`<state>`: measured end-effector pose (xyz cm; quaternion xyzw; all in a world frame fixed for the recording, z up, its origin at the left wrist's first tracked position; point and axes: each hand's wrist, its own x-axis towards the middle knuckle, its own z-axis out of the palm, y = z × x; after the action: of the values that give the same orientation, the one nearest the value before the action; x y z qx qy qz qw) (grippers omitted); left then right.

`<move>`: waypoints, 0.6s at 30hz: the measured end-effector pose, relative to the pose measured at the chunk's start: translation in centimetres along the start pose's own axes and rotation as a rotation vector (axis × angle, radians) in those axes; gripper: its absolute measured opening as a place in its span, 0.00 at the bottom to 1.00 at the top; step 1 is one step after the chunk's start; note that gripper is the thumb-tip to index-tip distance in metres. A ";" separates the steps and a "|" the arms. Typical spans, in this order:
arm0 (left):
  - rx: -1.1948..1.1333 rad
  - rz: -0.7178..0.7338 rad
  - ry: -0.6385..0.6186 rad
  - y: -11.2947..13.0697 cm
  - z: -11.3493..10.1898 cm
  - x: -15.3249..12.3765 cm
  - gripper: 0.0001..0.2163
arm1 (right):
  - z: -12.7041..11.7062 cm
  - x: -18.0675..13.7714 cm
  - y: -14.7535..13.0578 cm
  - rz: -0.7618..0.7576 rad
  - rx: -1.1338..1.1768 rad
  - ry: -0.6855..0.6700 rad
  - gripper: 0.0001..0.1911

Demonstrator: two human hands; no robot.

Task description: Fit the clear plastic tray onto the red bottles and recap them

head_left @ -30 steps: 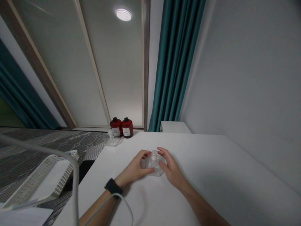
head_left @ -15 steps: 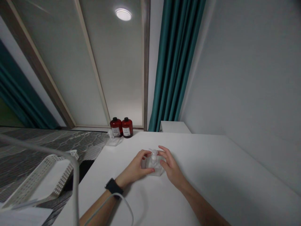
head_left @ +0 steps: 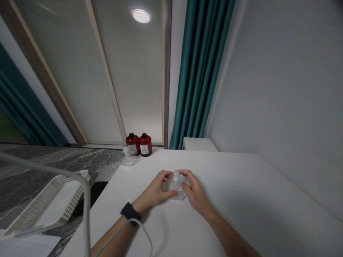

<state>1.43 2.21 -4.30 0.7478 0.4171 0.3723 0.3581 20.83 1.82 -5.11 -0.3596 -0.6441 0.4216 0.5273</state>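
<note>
A small clear plastic bottle with a pump top [head_left: 175, 184] stands on the white table [head_left: 241, 200]. My left hand [head_left: 157, 191] curls around its left side, thumb and fingers pressed on the body. My right hand [head_left: 193, 191] closes on the right side, its fingertips at the pump head. A dark watch sits on my left wrist [head_left: 130, 213].
Two dark red bottles [head_left: 139, 144] stand at the table's far left corner beside a clear plastic item [head_left: 128, 157]. A white perforated basket [head_left: 48, 205] lies to the left over grey patterned floor. A grey cable [head_left: 85, 200] crosses the lower left. Teal curtains [head_left: 200, 75] hang behind.
My right hand's fingers, lifted and spread half a second ago, have closed back onto the pump top. My left hand has kept its hold on the bottle.
</note>
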 end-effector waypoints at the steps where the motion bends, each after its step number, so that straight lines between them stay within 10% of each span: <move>1: 0.001 0.001 -0.002 0.0 0.0 0.0 0.27 | 0.0 0.0 0.0 -0.009 -0.009 0.023 0.18; 18: -0.009 0.024 -0.022 0.0 0.2 -0.1 0.25 | 0.6 -0.2 -0.3 -0.037 -0.067 -0.062 0.20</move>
<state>1.56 2.10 -4.39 0.7551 0.4023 0.3705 0.3615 20.32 1.38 -4.94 -0.3518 -0.6804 0.4009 0.5026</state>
